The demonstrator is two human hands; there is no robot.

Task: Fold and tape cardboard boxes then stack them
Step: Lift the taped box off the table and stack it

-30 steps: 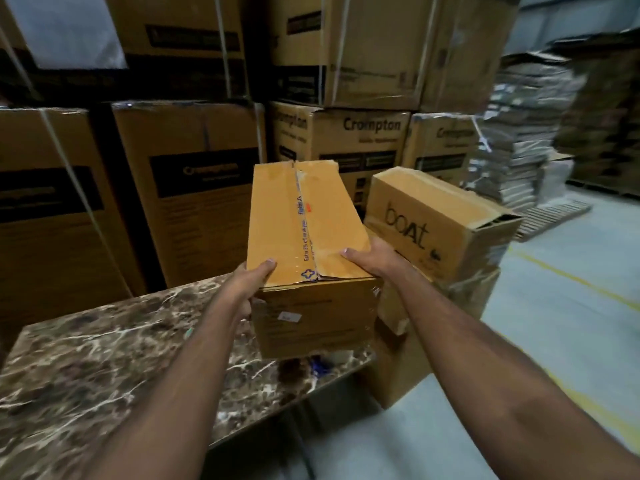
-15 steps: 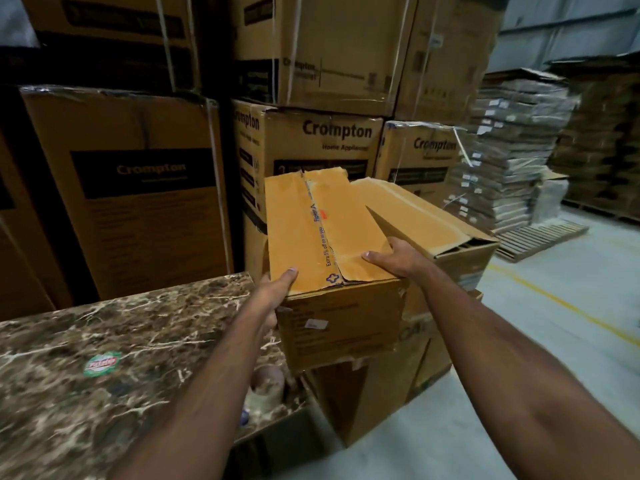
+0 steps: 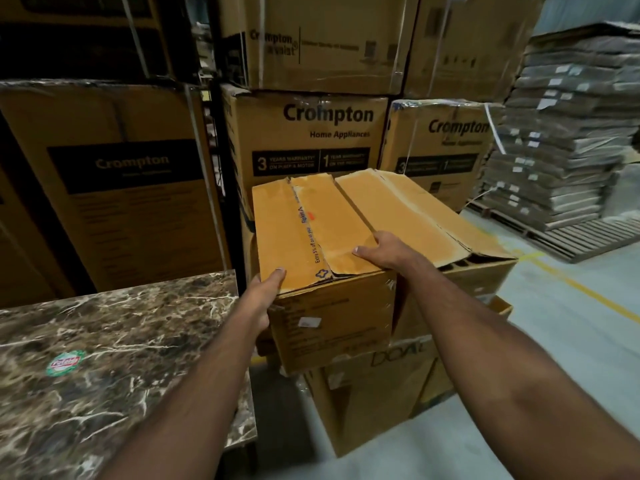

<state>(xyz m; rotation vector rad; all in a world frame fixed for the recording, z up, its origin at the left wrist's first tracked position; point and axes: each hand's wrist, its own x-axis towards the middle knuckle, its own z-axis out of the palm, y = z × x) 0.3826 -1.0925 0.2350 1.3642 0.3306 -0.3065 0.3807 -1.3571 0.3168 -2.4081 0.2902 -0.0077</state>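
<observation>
Taped box [image 3: 311, 237]: gripped at near corners by left hand [image 3: 265, 292] and right hand [image 3: 384, 251], thumbs on top, beside the neighbouring stacked box [image 3: 415, 216]. Advice: lower level, flush against neighbour, edges aligned.

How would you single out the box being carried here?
Right of the brown marble table, small boxes are stacked before big Crompton cartons. The tan taped cardboard box is gripped by the left hand and right hand; only it has printed seam tape.

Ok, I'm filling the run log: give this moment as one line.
phase: stacking | taped box: beside stack box | left hand: grips near corner | right hand: grips right edge
</observation>
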